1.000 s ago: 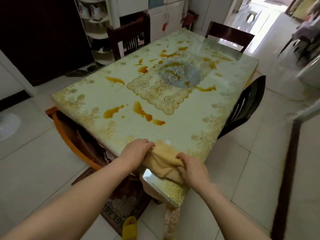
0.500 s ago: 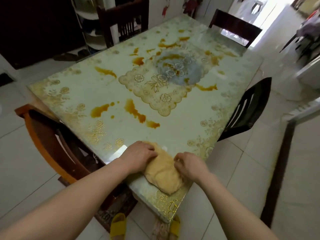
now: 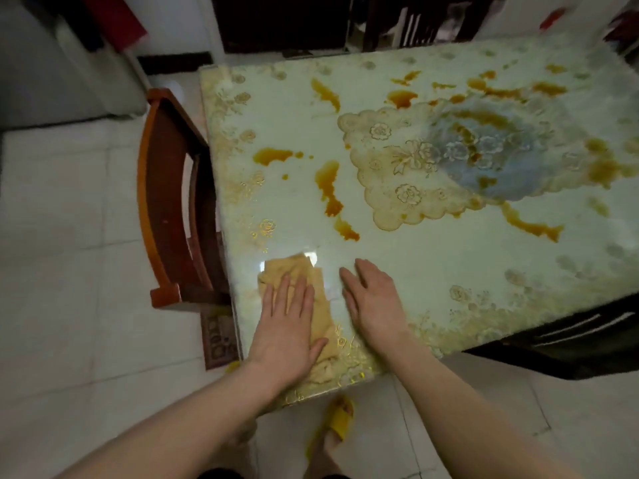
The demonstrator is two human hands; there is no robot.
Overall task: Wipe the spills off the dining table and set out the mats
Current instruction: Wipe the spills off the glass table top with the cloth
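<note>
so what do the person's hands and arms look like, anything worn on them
The left hand and right hand are bare: no gloves, rings, watch or bracelet show. No sleeve reaches into view on either arm.

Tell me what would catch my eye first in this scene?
Orange-brown spills streak the pale, flower-patterned dining table, from its middle out toward the far right corner. At the near edge, the left hand presses flat on a yellow cloth, and the right hand lies flat on the table just beside it. An orange wooden chair is tucked in along the table's left side.
</note>
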